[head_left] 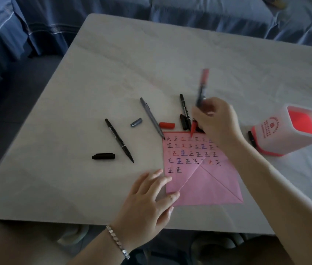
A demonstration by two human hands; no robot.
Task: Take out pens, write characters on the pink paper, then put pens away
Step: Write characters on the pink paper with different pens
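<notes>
The pink paper [204, 180] lies near the table's front edge, its upper half filled with rows of written characters. My right hand [216, 123] holds a red pen [201, 96] upright, its red tip touching the paper's top edge. My left hand [151, 199] rests flat with straight fingers on the paper's left edge. Uncapped pens lie on the table: a black one [119, 140], a grey one [152, 117] and another black one [184, 109]. Loose caps lie about: black [103, 156], grey [136, 122], red [167, 125].
A white and red pen holder [269, 134] stands at the right of the white table [113, 73], with a black pen [252, 138] beside its base. A blue-covered sofa [151, 12] runs behind the table. The table's near edge is just below my left hand.
</notes>
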